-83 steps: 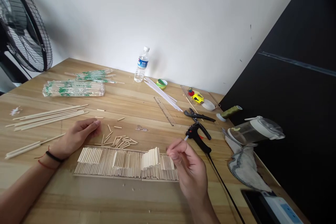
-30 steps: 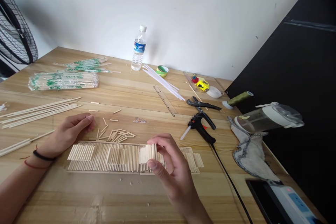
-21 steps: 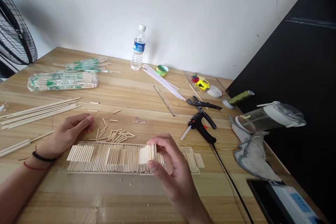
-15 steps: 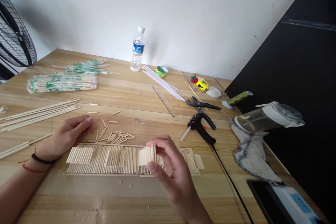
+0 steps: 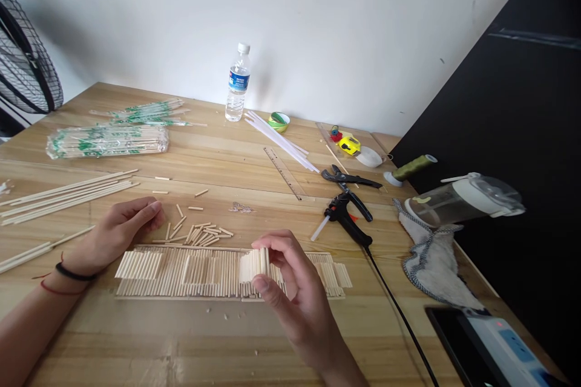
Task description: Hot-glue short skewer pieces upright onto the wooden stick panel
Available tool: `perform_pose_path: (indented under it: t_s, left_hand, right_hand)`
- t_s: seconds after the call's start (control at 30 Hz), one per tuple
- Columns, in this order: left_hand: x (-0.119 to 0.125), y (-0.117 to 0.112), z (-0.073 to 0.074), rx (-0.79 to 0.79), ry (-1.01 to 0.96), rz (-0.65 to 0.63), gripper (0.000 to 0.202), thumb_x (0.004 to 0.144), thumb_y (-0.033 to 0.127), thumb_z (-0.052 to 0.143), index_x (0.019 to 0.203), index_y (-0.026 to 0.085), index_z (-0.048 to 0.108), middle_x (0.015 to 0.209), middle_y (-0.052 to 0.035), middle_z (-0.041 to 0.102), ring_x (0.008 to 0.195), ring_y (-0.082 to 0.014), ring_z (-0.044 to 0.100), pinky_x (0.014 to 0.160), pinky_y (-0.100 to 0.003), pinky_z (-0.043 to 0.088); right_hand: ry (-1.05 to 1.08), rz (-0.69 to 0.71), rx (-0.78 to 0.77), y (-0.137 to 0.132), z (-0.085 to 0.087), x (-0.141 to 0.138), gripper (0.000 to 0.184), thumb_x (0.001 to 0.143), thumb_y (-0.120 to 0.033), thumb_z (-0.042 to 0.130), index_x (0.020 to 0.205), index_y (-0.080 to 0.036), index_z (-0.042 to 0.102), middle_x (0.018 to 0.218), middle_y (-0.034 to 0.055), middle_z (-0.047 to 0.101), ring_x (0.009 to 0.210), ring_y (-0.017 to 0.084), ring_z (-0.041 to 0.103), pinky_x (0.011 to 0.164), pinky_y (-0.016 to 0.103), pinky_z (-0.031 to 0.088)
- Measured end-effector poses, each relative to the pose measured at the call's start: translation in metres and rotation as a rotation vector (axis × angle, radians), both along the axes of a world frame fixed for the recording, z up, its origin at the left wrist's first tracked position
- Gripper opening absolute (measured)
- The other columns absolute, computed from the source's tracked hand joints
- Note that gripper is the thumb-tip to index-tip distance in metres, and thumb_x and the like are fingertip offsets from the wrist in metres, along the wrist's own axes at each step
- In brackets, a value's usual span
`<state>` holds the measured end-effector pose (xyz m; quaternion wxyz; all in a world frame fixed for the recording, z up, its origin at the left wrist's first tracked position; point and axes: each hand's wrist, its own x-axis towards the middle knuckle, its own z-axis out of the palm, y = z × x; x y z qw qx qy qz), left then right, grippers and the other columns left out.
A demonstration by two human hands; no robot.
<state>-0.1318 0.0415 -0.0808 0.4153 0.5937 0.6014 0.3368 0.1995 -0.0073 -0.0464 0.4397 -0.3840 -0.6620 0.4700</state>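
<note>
In the head view a long flat panel of short wooden sticks (image 5: 170, 281) lies on the table, with small raised stick sections on top. My right hand (image 5: 302, 296) is over its right part, thumb and forefinger pinching a short wooden stick (image 5: 264, 260) upright at the edge of one raised section. Whether it touches that section is hard to tell. My left hand (image 5: 129, 224) rests by the panel's far left corner, fingers curled, their inside hidden. Between the hands, behind the panel, lies a loose pile of short cut sticks (image 5: 206, 234).
Long sticks (image 5: 72, 195) and bagged sticks (image 5: 109, 140) lie at left. A glue gun (image 5: 347, 221) with a cord, pliers (image 5: 349, 178), a clear ruler (image 5: 284, 174) and white glue sticks (image 5: 281, 142) lie behind. A water bottle (image 5: 238, 84) stands at the back; a cup (image 5: 463, 199) lies on a cloth at right.
The view has shifted very slightly. Both hands and the pinched stick stay almost where they were.
</note>
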Motion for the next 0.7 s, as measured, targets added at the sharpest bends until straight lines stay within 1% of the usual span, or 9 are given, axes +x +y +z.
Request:
perform_pose_path:
  t_s: [0.17,0.3,0.5,0.7]
  left_hand:
    - [0.0023,0.0008,0.0018,-0.001,0.005,-0.003,0.057,0.095,0.067,0.052,0.068,0.019,0.061,0.057,0.0036,0.043,0.05,-0.0107,0.033,0.041,-0.023,0.024]
    - [-0.0003,0.0005,-0.0012,-0.011,0.003,-0.001,0.056,0.096,0.066,0.052,0.069,0.019,0.062,0.059,0.0034,0.045,0.051,-0.0105,0.034,0.043,-0.023,0.026]
    - [-0.0042,-0.0001,-0.0049,-0.02,0.02,-0.005,0.054,0.097,0.065,0.051,0.072,0.019,0.061,0.059,0.0037,0.044,0.051,-0.0108,0.034,0.042,-0.022,0.025]
    - [-0.0026,-0.0009,-0.001,-0.018,0.025,-0.012,0.054,0.098,0.064,0.05,0.072,0.019,0.061,0.06,0.0032,0.045,0.053,-0.0114,0.034,0.044,-0.023,0.026]
  right_hand:
    - [-0.015,-0.008,0.001,-0.0006,0.0002,0.0007,0.024,0.1,-0.04,0.066,0.122,-0.035,0.065,0.115,0.0015,0.06,0.102,0.018,0.062,0.09,0.031,0.053]
    - [-0.019,-0.002,0.007,-0.0007,0.0005,0.0009,0.024,0.1,-0.039,0.066,0.123,-0.034,0.065,0.115,0.0016,0.06,0.102,0.018,0.062,0.09,0.032,0.053]
    - [-0.009,-0.013,0.011,-0.0008,-0.0006,0.0004,0.024,0.1,-0.039,0.066,0.123,-0.033,0.065,0.116,0.0023,0.06,0.102,0.018,0.062,0.09,0.03,0.054]
    - [-0.015,-0.013,-0.006,-0.0009,-0.0003,0.0012,0.026,0.1,-0.041,0.066,0.124,-0.03,0.066,0.117,0.0049,0.06,0.104,0.02,0.063,0.091,0.033,0.055]
